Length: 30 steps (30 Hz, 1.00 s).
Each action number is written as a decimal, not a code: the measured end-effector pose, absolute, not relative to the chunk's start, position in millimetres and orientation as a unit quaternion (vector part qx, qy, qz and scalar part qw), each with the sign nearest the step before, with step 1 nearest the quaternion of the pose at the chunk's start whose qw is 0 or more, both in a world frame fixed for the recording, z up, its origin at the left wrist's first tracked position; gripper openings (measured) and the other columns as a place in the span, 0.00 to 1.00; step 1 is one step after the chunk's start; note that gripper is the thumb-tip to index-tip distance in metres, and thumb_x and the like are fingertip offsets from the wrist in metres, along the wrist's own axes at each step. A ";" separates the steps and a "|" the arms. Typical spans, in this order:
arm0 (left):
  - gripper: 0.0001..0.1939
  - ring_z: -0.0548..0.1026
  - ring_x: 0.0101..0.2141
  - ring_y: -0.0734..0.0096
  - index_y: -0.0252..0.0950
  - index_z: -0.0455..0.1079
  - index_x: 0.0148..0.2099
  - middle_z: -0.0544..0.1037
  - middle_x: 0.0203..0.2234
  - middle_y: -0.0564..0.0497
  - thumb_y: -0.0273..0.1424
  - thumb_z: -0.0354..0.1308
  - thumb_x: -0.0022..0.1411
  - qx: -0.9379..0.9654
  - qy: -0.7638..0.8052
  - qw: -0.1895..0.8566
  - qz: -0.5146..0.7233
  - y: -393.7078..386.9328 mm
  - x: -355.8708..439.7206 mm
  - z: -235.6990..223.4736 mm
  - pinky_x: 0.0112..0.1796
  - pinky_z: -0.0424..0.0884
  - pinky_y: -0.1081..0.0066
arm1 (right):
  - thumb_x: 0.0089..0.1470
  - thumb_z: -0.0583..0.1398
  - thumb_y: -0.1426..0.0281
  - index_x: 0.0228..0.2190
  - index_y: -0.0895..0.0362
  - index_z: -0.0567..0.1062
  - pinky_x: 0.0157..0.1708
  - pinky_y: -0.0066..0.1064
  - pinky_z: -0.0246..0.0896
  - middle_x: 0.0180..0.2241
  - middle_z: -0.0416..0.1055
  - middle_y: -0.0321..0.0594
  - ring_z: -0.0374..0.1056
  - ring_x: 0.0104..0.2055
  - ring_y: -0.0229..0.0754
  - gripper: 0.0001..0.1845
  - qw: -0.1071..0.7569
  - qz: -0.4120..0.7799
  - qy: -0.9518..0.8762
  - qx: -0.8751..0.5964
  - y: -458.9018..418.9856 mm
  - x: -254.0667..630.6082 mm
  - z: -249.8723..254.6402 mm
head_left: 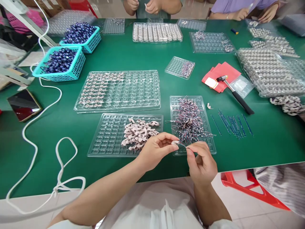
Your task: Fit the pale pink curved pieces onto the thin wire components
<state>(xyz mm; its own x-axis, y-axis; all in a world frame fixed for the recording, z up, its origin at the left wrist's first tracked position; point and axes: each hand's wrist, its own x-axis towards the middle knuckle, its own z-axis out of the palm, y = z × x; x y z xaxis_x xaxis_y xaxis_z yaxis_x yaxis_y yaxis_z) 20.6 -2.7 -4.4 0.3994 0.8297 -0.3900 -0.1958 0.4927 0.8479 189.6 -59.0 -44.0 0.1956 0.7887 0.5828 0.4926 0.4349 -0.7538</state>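
My left hand (pixel 156 149) pinches a small pinkish-white plastic piece (pixel 175 142) between thumb and fingers. My right hand (pixel 201 162) pinches a thin wired component (pixel 184 145) whose tip meets that piece. Both hands hover over the near edge of the green table (pixel 133 60). Just ahead of my left hand a clear tray (pixel 107 136) holds a heap of the pinkish pieces (pixel 139 133). In front of my right hand another clear tray (pixel 205 127) carries a pile of wired components (pixel 189 119).
A larger clear tray (pixel 140 89) with rows of pinkish pieces lies behind. Two teal baskets (pixel 76 68) of dark blue parts sit far left, near a phone (pixel 23 104) and white cord (pixel 35 149). A hammer (pixel 234 93), red paper, blue wires (pixel 232 125) lie right. Other people's hands work across the table.
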 end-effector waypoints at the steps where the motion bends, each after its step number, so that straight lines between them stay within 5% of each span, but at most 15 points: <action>1: 0.12 0.75 0.34 0.74 0.35 0.77 0.39 0.78 0.31 0.53 0.30 0.72 0.52 0.371 0.429 0.749 0.342 -2.6 20.5 -4.7 0.42 0.73 0.72 | 0.56 0.62 0.80 0.40 0.52 0.75 0.36 0.41 0.66 0.31 0.75 0.37 0.70 0.33 0.42 0.13 0.575 0.128 -0.622 -0.516 -59.0 189.5 -44.2; 10: 0.11 0.75 0.35 0.71 0.35 0.77 0.38 0.77 0.33 0.51 0.31 0.71 0.53 0.421 0.435 0.711 0.358 -2.9 21.0 -9.0 0.40 0.73 0.70 | 0.55 0.62 0.81 0.39 0.52 0.75 0.36 0.40 0.66 0.31 0.76 0.36 0.70 0.32 0.42 0.13 0.567 0.135 -0.632 -0.511 -58.4 190.4 -44.6; 30: 0.07 0.80 0.38 0.68 0.38 0.77 0.43 0.82 0.36 0.47 0.23 0.62 0.64 0.730 0.376 0.385 0.420 -3.9 17.5 -20.0 0.40 0.76 0.70 | 0.57 0.62 0.80 0.39 0.53 0.76 0.34 0.36 0.66 0.31 0.76 0.37 0.70 0.32 0.39 0.11 0.526 0.142 -0.643 -0.538 -56.4 186.0 -39.9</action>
<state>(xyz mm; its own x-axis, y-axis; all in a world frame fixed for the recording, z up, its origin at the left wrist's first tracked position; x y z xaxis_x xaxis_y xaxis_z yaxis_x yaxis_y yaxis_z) 17.5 -3.9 -20.0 0.3639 0.8732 0.3244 0.2257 -0.4205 0.8788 186.0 -56.4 -39.9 0.1336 0.8417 0.5231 0.5423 0.3797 -0.7495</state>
